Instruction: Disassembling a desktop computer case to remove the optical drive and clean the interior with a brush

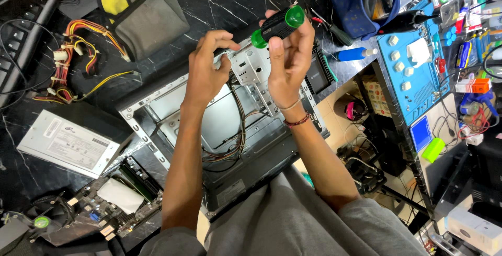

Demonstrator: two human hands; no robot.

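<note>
An open metal computer case (157,102) lies on the dark marble table, with a bundle of wires (238,130) running through it. My right hand (290,57) grips a screwdriver with a black and green handle (277,24) over the case's far end. My left hand (206,68) rests on the case's metal drive bracket (251,65), fingers curled at its edge. The screwdriver's tip is hidden behind my hands.
A grey power supply (70,143) with a coloured cable bundle (78,52) lies at left. A motherboard (123,196) sits near my left elbow. A folded grey and yellow cloth (144,13) lies at the back. A blue work mat (413,68) with small parts is at right.
</note>
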